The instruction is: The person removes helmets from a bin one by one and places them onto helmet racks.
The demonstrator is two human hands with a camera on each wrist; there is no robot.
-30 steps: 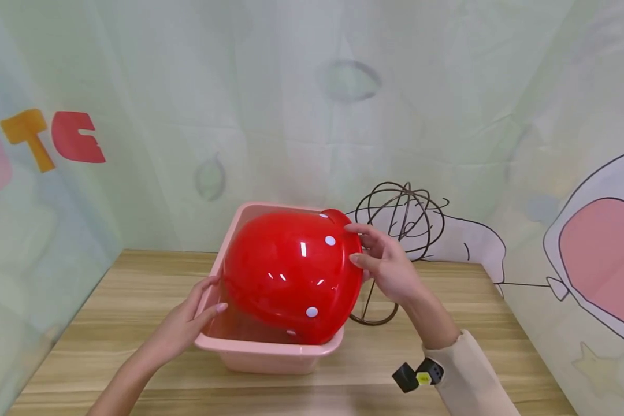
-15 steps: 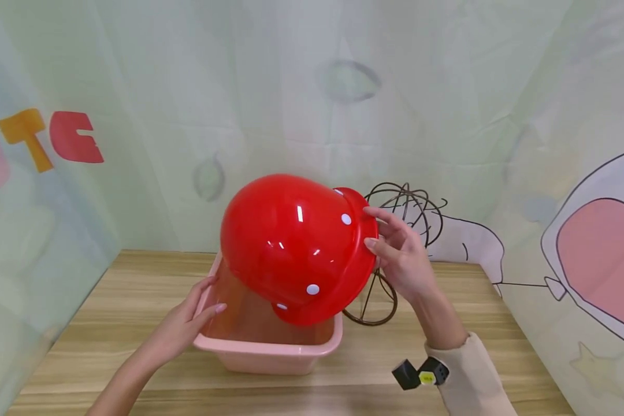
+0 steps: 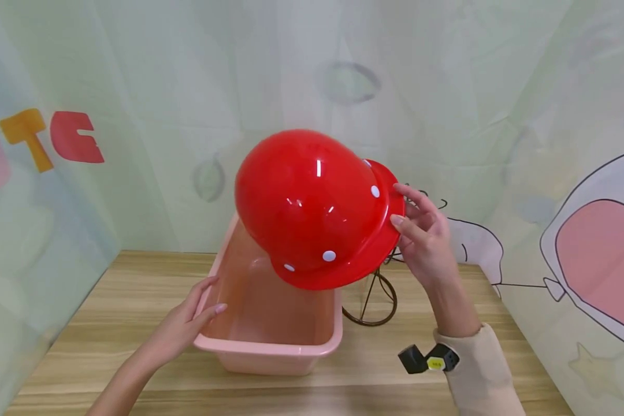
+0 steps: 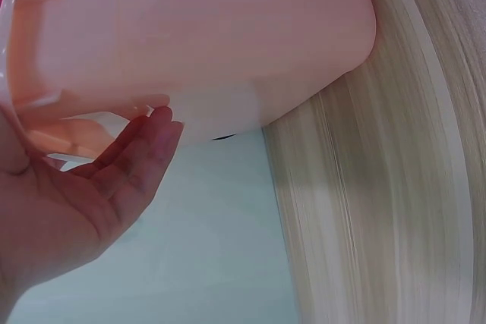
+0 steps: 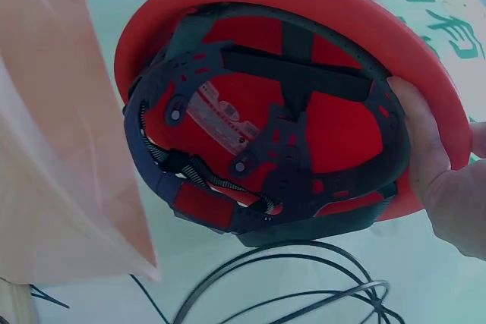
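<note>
A glossy red hard hat [image 3: 314, 205] with white rivets hangs in the air above the pink plastic basin [image 3: 270, 346]. My right hand [image 3: 421, 231] grips the hat by its brim, thumb inside, fingers on the outside. The right wrist view shows the hat's underside [image 5: 304, 58] with its dark webbing harness [image 5: 266, 149] and my thumb on the inner rim. My left hand [image 3: 187, 320] rests with straight fingers against the basin's left wall [image 4: 190, 28]; the left wrist view shows the palm [image 4: 83, 195] lying along it.
A dark wire stand [image 3: 371, 300] stands on the wooden table [image 3: 109, 323] just right of the basin, mostly hidden behind the hat; its wires [image 5: 304, 294] show below the hat. Printed fabric walls enclose the table on three sides.
My right hand has lifted the red hard hat up out of the basin and a little to the right. The left hand has stayed on the basin's wall.
</note>
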